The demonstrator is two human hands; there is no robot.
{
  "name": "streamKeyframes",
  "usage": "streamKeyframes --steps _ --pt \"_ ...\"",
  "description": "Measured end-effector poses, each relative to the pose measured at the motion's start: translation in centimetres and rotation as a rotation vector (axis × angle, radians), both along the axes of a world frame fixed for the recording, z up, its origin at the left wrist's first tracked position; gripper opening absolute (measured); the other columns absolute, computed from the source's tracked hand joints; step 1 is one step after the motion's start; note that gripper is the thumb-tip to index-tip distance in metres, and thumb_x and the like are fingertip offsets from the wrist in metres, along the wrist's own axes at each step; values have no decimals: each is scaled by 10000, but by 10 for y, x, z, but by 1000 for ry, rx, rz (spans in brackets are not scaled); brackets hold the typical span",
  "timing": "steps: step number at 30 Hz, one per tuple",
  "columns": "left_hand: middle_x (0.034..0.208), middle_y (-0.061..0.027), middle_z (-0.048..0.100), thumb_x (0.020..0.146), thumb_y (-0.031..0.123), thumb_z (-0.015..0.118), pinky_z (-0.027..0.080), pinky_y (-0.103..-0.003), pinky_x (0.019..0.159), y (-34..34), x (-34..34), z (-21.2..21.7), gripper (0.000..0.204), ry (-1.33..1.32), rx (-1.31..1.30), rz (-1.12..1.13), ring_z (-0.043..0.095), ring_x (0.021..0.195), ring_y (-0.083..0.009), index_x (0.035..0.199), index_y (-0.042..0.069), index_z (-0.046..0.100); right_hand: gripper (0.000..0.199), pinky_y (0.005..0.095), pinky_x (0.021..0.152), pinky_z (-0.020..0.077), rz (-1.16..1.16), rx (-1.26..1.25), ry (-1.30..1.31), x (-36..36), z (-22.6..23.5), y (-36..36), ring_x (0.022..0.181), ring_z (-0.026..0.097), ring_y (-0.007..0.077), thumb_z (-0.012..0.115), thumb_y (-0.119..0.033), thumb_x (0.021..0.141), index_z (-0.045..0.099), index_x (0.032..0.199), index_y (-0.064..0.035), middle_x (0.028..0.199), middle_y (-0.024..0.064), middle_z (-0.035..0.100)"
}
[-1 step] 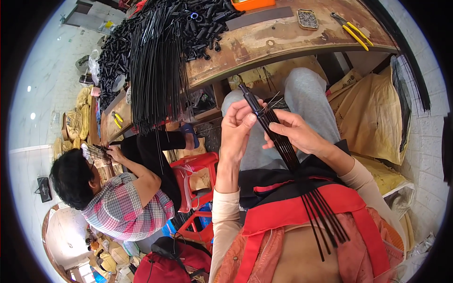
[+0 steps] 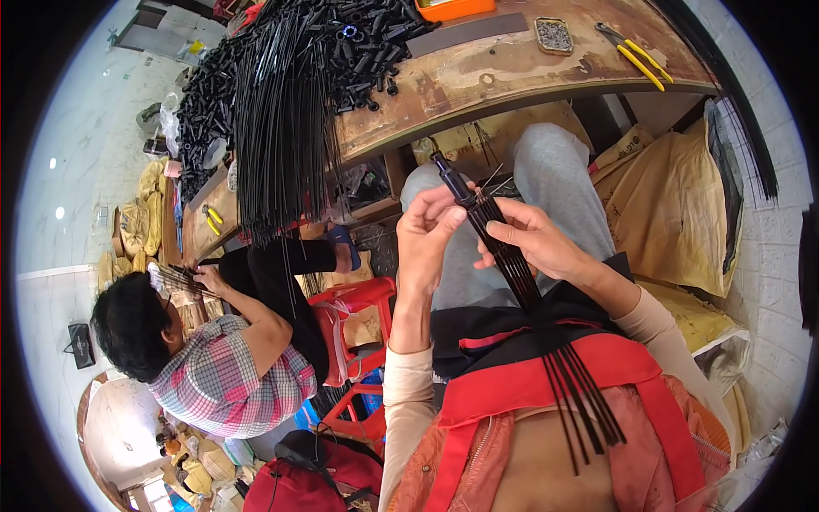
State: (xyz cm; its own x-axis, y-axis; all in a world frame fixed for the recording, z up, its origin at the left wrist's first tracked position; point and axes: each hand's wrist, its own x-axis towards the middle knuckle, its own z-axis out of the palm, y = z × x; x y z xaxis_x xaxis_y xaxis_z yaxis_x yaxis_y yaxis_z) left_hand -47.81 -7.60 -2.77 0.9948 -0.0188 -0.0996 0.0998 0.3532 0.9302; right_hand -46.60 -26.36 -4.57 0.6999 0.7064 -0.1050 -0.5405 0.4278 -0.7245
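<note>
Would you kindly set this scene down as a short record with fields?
Left hand: grips the bundle of thin black metal rods near its black cap end.
Right hand: holds the same bundle from the other side.
Bundle: lies across the lap, rods fanning toward the body.
Bench: worn wooden workbench with yellow-handled pliers.
Nearby: person in checked shirt.
</note>
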Motion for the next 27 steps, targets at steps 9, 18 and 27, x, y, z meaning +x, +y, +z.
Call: streamKeyframes --steps 9,18,27 --pt "1050 -69 598 834 -42 680 495 -282 833 6 0 30 247 -186 147 32 567 884 -135 1034 23 549 279 275 827 502 -177 -91 -314 3 20 15 881 602 115 487 -86 1002 502 1264 8 1012 66 603" --pt "1125 -119 592 897 -56 540 532 -332 858 8 -7 28 358 44 -119 74 616 962 -187 1250 -13 498 161 258 835 449 -207 -16 -301 8 8 17 951 559 85 516 -19 967 487 1125 -23 1039 60 604" --pt "1068 -75 610 975 77 549 511 -332 737 1 6 38 273 84 -81 -35 607 889 -177 1240 22 513 127 242 804 453 -190 70 -213 23 3 19 899 573 81 527 -42 966 527 1091 -15 962 37 614"
